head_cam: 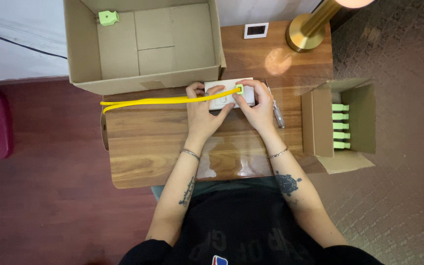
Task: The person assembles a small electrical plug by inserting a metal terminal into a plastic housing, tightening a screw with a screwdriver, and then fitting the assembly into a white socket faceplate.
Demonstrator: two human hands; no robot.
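Hands [229,108] gripping yellow cable [163,101], white socket [222,95]

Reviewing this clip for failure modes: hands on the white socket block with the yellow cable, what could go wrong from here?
1. The yellow cable trails left past the table edge; a snag could tug the white socket block out from under the left hand and right hand.
2. The screwdriver lies close beside the right hand; a wrist move might knock it toward the small box.

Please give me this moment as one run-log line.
left hand: on white box | right hand: pinching green plug | yellow cable: trailing left
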